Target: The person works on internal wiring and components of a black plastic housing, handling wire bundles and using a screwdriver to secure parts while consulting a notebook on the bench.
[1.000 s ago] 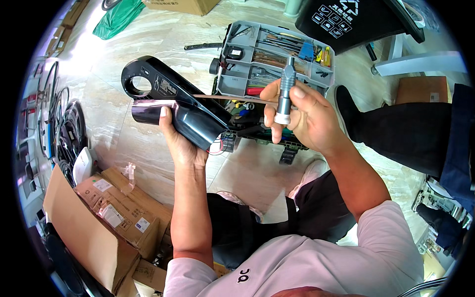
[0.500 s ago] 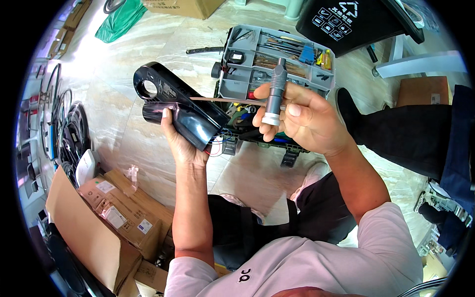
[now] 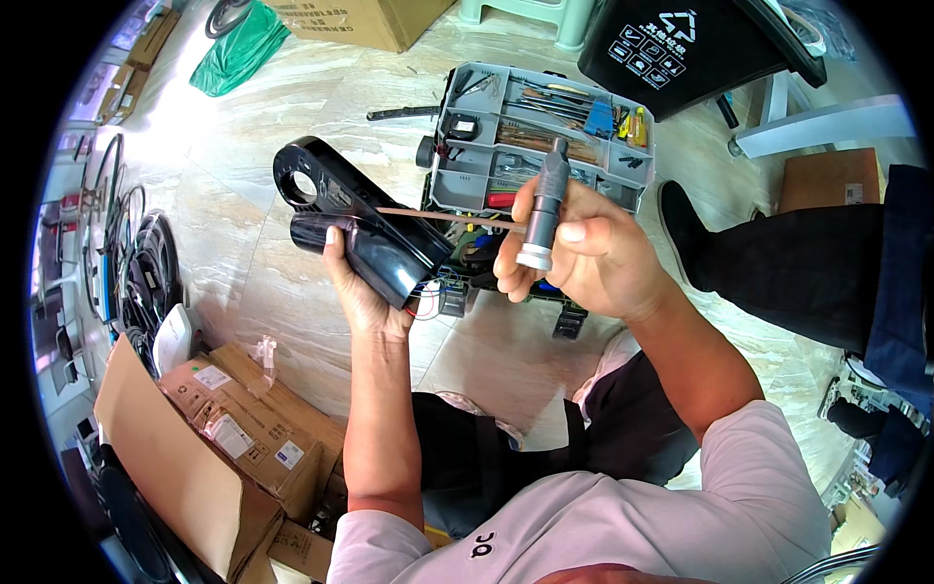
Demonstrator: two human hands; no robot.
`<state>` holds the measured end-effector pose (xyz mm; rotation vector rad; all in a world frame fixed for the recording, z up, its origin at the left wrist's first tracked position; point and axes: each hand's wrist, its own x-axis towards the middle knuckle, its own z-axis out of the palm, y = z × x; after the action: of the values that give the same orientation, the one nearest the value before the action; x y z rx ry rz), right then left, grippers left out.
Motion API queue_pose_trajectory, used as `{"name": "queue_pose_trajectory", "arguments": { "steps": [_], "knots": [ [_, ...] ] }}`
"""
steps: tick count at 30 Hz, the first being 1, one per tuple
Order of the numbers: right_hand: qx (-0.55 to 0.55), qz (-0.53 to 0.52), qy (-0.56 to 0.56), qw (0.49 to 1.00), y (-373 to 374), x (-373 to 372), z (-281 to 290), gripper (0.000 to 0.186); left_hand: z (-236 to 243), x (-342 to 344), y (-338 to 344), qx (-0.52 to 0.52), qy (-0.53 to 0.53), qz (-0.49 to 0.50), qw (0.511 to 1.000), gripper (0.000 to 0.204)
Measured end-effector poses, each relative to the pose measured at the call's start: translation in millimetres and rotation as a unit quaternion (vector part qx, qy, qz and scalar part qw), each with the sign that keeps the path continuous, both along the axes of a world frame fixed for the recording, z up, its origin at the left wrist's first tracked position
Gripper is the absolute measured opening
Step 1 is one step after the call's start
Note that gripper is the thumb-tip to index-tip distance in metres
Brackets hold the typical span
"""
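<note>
My left hand [image 3: 365, 300] grips a glossy black plastic housing [image 3: 375, 255] from below, thumb on its near side. The housing has a round ring at its upper left end, and thin coloured wires [image 3: 428, 292] hang from its lower right end. Between the thumb and fingers of my right hand [image 3: 593, 248] stands a grey metal cylinder [image 3: 548, 209] with a narrow tip on top and a pale collar at the bottom. A thin brown rod [image 3: 452, 217] reaches from the housing to my right fingers; how its ends are held is hidden.
Beyond my hands lies an open toolbox with a grey compartment tray [image 3: 472, 180] full of small tools. A black bin [image 3: 681, 49] stands at the far right, near another person's leg [image 3: 778, 258]. Cardboard boxes [image 3: 243, 428] and coiled black cables [image 3: 151, 268] are at left.
The whole view has shifted slightly, so the toolbox sits lower in the picture. Both hands keep their holds, and the cylinder leans a little more to the right.
</note>
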<state>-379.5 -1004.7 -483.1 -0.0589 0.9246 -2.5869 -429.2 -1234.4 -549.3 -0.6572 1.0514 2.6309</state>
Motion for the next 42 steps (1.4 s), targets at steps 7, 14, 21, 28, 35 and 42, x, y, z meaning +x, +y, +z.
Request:
{"name": "queue_pose_trajectory", "arguments": {
  "steps": [7, 14, 21, 28, 35, 42],
  "knots": [
    [0.069, -0.032, -0.033, 0.997, 3.0, 1.3, 8.3, 0.031, -0.4, -3.6, -3.8, -0.005, 0.006, 0.017, 1.0, 0.057],
    [0.131, -0.033, -0.034, 0.99, 5.7, -1.3, 12.3, 0.032, 2.1, -2.0, -3.1, 0.03, 0.011, 0.019, 0.999, 0.052],
    [0.147, -0.09, -0.072, 0.982, -4.5, 1.8, 15.2, 0.025, 4.6, -1.6, -2.4, 0.033, 0.023, 0.004, 0.999, 0.052],
    [0.188, -0.047, -0.091, 0.977, 0.3, -1.3, 13.3, 0.023, 3.7, -1.7, -5.6, 0.001, 0.037, 0.006, 0.999, 0.054],
    [0.163, 0.017, -0.074, 0.984, 9.0, -6.1, 12.1, 0.03, -2.0, -4.5, -10.5, -0.033, 0.039, 0.03, 0.998, 0.056],
    [0.254, -0.059, -0.13, 0.956, -1.7, -4.9, 8.7, 0.026, -1.0, -3.9, -13.5, -0.062, 0.044, 0.043, 0.996, 0.057]
  ]
}}
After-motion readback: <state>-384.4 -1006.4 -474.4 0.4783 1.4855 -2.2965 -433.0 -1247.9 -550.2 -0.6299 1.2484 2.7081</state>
